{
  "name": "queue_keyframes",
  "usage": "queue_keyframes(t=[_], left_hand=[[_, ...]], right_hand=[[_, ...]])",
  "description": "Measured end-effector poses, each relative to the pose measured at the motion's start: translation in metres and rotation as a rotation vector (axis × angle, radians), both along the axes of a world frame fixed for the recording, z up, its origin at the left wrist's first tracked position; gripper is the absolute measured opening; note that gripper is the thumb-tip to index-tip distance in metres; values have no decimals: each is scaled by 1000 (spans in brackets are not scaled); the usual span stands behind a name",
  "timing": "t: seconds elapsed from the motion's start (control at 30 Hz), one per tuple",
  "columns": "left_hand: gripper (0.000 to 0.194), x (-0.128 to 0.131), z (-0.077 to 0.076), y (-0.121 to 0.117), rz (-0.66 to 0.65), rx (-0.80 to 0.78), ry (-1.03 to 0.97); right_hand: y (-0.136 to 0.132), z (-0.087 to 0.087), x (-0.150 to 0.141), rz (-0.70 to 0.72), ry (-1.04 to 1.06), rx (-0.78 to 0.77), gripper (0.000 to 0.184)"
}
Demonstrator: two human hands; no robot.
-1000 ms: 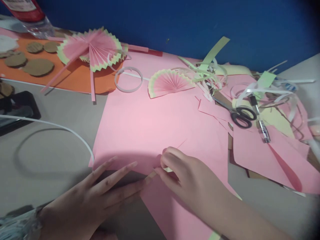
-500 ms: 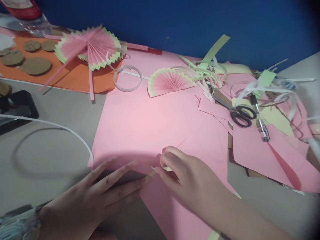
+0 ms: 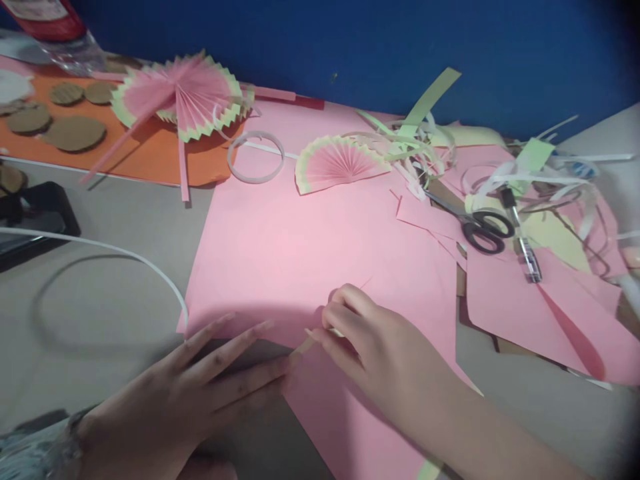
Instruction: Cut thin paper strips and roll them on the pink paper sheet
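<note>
A narrow pale yellow-green paper strip (image 3: 303, 347) runs between my two hands, low over the pink paper (image 3: 280, 233). My right hand (image 3: 380, 347) is closed, its thumb and curled fingers pinching the strip. My left hand (image 3: 215, 380) lies palm down with its fingers stretched and spread, two of them reaching the strip's near end. Whether they press or hold that end I cannot tell; its thumb is mostly hidden. Beyond the hands lies a pleated pink paper fan (image 3: 340, 163) with a yellow-green rim. A larger pleated pink fan (image 3: 205, 93) with paper strips lies farther left.
Black-handled scissors (image 3: 485, 230), a marker (image 3: 523, 240) and curled paper scraps (image 3: 425, 143) crowd the right. A white ring (image 3: 255, 158) rests beside the fan. Leftward are cardboard discs (image 3: 75, 133) on orange paper (image 3: 150, 167), a phone (image 3: 40, 220), a bottle (image 3: 65, 40) and a white strip (image 3: 125, 252).
My right hand has shifted slightly up and right, and a little more of the strip shows between the hands. My left hand stays nearly where it was.
</note>
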State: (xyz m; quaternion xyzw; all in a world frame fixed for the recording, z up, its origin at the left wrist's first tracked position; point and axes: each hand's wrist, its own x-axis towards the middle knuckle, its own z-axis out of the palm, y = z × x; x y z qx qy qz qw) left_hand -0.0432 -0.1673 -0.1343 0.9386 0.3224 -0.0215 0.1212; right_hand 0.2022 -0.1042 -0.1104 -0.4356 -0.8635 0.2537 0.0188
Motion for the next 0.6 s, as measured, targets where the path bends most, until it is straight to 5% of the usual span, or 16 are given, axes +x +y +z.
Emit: queue_keyframes(t=[0.17, 0.43, 0.6], left_hand=[[83, 0, 1, 1, 2, 16, -16], [82, 0, -1, -1, 8, 20, -14], [84, 0, 0, -1, -1, 22, 0]], right_hand=[[1, 2, -1, -62, -67, 40, 17], [-6, -3, -6, -21, -190, 365, 24], [-5, -6, -5, 20, -214, 364, 23]])
